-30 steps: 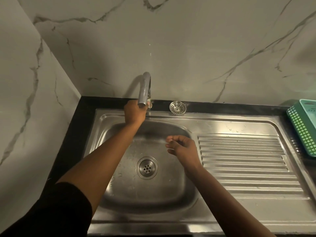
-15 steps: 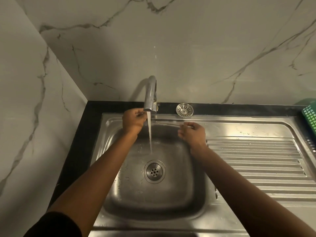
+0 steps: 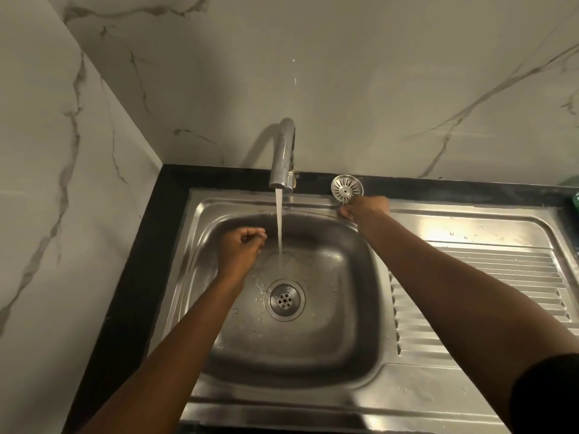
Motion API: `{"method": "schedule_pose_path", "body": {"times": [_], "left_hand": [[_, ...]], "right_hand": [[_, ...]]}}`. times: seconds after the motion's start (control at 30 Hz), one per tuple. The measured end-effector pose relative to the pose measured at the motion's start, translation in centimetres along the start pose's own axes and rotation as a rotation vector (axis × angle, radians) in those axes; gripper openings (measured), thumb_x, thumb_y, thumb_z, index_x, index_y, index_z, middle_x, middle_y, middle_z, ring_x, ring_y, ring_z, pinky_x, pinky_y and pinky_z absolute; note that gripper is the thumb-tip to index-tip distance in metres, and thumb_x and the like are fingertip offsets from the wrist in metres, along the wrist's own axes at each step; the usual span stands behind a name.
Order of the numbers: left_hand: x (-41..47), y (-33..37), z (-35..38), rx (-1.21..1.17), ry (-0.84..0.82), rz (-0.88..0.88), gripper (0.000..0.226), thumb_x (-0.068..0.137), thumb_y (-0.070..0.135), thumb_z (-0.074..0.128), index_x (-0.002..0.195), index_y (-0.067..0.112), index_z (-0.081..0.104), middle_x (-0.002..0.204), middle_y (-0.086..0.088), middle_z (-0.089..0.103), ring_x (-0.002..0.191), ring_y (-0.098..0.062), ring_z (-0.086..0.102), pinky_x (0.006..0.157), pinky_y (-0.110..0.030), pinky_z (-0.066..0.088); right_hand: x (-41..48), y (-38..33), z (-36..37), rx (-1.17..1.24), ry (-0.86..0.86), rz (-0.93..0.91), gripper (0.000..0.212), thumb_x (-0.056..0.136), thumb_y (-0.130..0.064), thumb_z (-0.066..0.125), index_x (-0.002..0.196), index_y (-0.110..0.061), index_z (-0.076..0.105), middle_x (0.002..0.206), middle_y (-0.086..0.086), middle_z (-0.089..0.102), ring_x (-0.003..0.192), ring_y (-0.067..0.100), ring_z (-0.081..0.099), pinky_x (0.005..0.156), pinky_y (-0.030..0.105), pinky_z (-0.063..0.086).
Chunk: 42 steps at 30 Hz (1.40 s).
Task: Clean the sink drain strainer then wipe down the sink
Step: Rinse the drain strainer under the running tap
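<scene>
At upper centre of the frame, the strainer (image 3: 347,188) sits on the back ledge of the sink (image 3: 438,383), against the black counter edge (image 3: 138,277). The right hand (image 3: 365,209) is at its near rim, fingertips touching or just short; closure cannot be determined. The left hand (image 3: 241,247) hangs loosely curled, holding nothing, just left of the water stream (image 3: 279,233) from the tap (image 3: 283,151).

Judgement: pinch the strainer by its raised rim, lift clear of the ledge lip, carry it down-left under the stream.

Clearance: the tap spout stands close on the strainer's left; the basin below is open, drain (image 3: 284,299) unobstructed.
</scene>
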State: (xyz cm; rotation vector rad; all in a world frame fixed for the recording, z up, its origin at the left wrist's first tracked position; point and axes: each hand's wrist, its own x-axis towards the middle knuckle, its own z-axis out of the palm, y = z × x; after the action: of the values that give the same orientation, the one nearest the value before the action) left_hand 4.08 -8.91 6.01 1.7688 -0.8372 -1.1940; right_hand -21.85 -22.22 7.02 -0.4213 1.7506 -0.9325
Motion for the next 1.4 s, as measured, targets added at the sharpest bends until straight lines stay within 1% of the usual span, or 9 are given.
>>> {"method": "schedule_pose_path", "body": {"times": [0.1, 0.23, 0.4, 0.53, 0.7, 1.07, 1.2, 1.3, 1.4], "left_hand": [[0.1, 0.2, -0.3, -0.033, 0.017, 0.011, 0.012, 0.099, 0.013, 0.069, 0.101, 0.024, 0.075, 0.104, -0.007, 0.080, 0.103, -0.029, 0.076, 0.096, -0.046, 0.062], [0.0, 1.2, -0.1, -0.114, 0.023, 0.052, 0.012, 0.102, 0.016, 0.065, 0.108, 0.018, 0.076, 0.104, -0.009, 0.080, 0.098, -0.028, 0.076, 0.090, -0.040, 0.062], [-0.4, 2.2, 0.5, -0.079, -0.133, 0.018, 0.012, 0.104, 0.021, 0.064, 0.104, 0.028, 0.074, 0.107, -0.004, 0.079, 0.092, -0.020, 0.076, 0.081, -0.030, 0.063], [-1.0, 2.0, 0.5, -0.025, -0.270, -0.075, 0.020, 0.104, 0.017, 0.065, 0.123, 0.016, 0.071, 0.105, -0.007, 0.078, 0.089, -0.025, 0.076, 0.069, -0.026, 0.063], [-1.1, 1.8, -0.1, -0.060, -0.247, -0.094, 0.019, 0.100, 0.004, 0.067, 0.118, 0.001, 0.073, 0.099, -0.020, 0.081, 0.091, -0.038, 0.079, 0.085, -0.045, 0.065], [-3.2, 2.8, -3.3, -0.076, -0.101, 0.132, 0.014, 0.092, 0.012, 0.079, 0.082, 0.021, 0.082, 0.083, -0.014, 0.082, 0.072, -0.029, 0.081, 0.061, -0.034, 0.066], [-4.4, 2.4, -4.3, -0.104, -0.080, 0.151, 0.009, 0.088, 0.013, 0.084, 0.087, 0.022, 0.083, 0.084, -0.008, 0.083, 0.077, -0.029, 0.082, 0.072, -0.038, 0.067], [-4.7, 2.1, -4.1, -0.129, -0.088, 0.095, 0.012, 0.090, 0.005, 0.080, 0.092, 0.016, 0.082, 0.088, -0.012, 0.083, 0.084, -0.035, 0.081, 0.075, -0.038, 0.067], [-4.9, 2.2, -3.2, -0.145, -0.137, 0.059, 0.010, 0.096, 0.004, 0.074, 0.103, 0.003, 0.079, 0.094, -0.020, 0.082, 0.088, -0.039, 0.080, 0.075, -0.036, 0.067]], "right_hand": [[-1.1, 0.0, -0.4, -0.053, 0.013, -0.049, 0.012, 0.094, -0.008, 0.074, 0.103, -0.004, 0.067, 0.085, 0.014, 0.076, 0.067, 0.021, 0.077, 0.077, 0.039, 0.067], [-5.0, 2.1, -0.5, -0.220, -0.010, -0.194, 0.015, 0.090, -0.007, 0.077, 0.101, -0.011, 0.069, 0.081, 0.008, 0.075, 0.046, 0.009, 0.070, 0.044, 0.020, 0.053], [-10.1, 5.5, 0.6, -0.576, -0.182, -0.402, 0.011, 0.092, -0.009, 0.074, 0.094, -0.018, 0.068, 0.081, -0.001, 0.074, 0.065, 0.013, 0.076, 0.056, 0.023, 0.062], [-12.6, 5.2, 2.5, -0.809, -0.199, -0.632, 0.016, 0.088, -0.015, 0.070, 0.083, -0.024, 0.058, 0.069, -0.012, 0.059, 0.061, 0.001, 0.056, 0.043, 0.009, 0.033], [-14.0, 4.3, 3.3, -0.849, -0.230, -0.767, 0.020, 0.086, -0.008, 0.062, 0.076, -0.025, 0.063, 0.061, -0.012, 0.058, 0.052, 0.000, 0.055, 0.040, 0.008, 0.032], [-14.5, 3.0, 4.2, -0.864, -0.425, -0.714, 0.020, 0.091, 0.000, 0.060, 0.093, -0.010, 0.078, 0.087, 0.006, 0.077, 0.078, 0.019, 0.072, 0.069, 0.029, 0.059], [-14.9, 2.3, 4.8, -0.794, -0.452, -0.738, 0.015, 0.090, -0.005, 0.072, 0.094, -0.016, 0.081, 0.083, -0.003, 0.078, 0.070, 0.003, 0.071, 0.058, 0.015, 0.053], [-15.3, 1.8, 4.7, -0.740, -0.459, -0.771, 0.019, 0.089, -0.004, 0.075, 0.102, -0.016, 0.083, 0.095, -0.001, 0.081, 0.085, 0.009, 0.076, 0.076, 0.023, 0.061], [-15.8, 1.3, 4.1, -0.770, -0.416, -0.853, 0.015, 0.087, -0.007, 0.077, 0.095, -0.017, 0.084, 0.094, -0.005, 0.080, 0.081, 0.001, 0.072, 0.074, 0.010, 0.054]]}}
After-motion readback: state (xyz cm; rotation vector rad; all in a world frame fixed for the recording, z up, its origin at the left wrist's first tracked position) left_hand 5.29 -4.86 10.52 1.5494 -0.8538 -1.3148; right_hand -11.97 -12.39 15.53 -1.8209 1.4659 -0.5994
